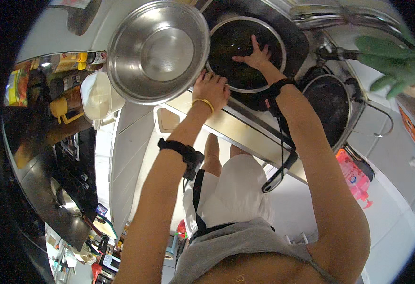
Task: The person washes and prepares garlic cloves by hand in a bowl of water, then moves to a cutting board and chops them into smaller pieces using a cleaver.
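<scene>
A black pan with a pale metal rim sits in the dark sink, its interior dark with a few bright glints. Over or inside it is my right hand, fingers spread and nothing held. My left hand has bent fingers at the sink's front edge, between the pan and a wide stainless steel basin. Its fingertips lie close to both rims, and what they grip is hidden. The basin shows a bare, shiny inside. The pan's black handle points back towards my body, past the counter edge.
Right of the pan lies another dark pan, below a chrome faucet and a green rubber glove. A pink pump pouch stands further right. On the left are a whitish plastic container, several bottles and a gas stove.
</scene>
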Tool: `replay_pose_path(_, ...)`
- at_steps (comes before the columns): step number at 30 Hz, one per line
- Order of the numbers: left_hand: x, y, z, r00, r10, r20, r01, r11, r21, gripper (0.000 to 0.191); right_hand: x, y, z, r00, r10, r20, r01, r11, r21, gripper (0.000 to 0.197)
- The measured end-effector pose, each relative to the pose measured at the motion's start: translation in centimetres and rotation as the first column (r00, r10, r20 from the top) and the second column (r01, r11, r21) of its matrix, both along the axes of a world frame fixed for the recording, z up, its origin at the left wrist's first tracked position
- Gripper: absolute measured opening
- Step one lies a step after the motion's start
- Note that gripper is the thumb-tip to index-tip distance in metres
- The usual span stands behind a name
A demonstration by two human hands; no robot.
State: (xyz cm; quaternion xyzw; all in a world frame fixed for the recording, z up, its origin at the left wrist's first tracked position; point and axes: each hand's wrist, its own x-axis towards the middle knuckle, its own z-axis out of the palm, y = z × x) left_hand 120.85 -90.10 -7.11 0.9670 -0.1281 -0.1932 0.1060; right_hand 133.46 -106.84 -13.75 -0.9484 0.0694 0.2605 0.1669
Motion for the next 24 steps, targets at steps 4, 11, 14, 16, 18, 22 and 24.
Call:
replay_pose_path(4,-0.1,0.4,-0.4,0.998,0.039,0.044,-0.038,0.999,-0.031,0.029,-0.9,2.7,-1.1,0.989,0.087,-0.12,-0.102,0.987,-0.126,0.105)
replay_pose_path(11,0.7,0.1,0.0,0.996,0.026,-0.08,-0.028,0.999,-0.024,0.029,1.5,-1.7,-1.6,0.921,0.383,0.073,-0.384,0.923,0.007,0.053)
replay_pose_path(14,0.6,0.0,0.0,0.994,0.04,-0.103,-0.04,0.999,-0.005,0.029,2.3,-3.0,-0.8,0.922,0.311,0.231,-0.325,0.945,0.027,0.043)
replay_pose_path(16,0.3,0.2,-0.3,0.994,0.069,-0.085,-0.072,0.997,-0.034,0.029,2.6,-2.8,0.4,0.941,0.277,0.195,-0.286,0.958,0.017,0.042)
replay_pose_path(18,0.4,0.2,-0.2,0.993,0.094,-0.064,-0.099,0.993,-0.067,0.029,2.8,-2.9,0.4,0.958,0.239,0.162,-0.242,0.97,0.002,0.041)
replay_pose_path(22,1.0,-0.1,0.3,0.99,0.048,-0.133,-0.053,0.998,-0.036,0.029,1.4,-2.2,-2.7,0.989,0.101,0.112,-0.095,0.994,-0.055,0.057)
replay_pose_path(24,0.9,0.0,0.5,0.991,0.052,-0.124,-0.057,0.998,-0.039,0.029,0.2,0.0,-3.8,0.997,-0.058,0.05,0.055,0.997,0.054,0.08)
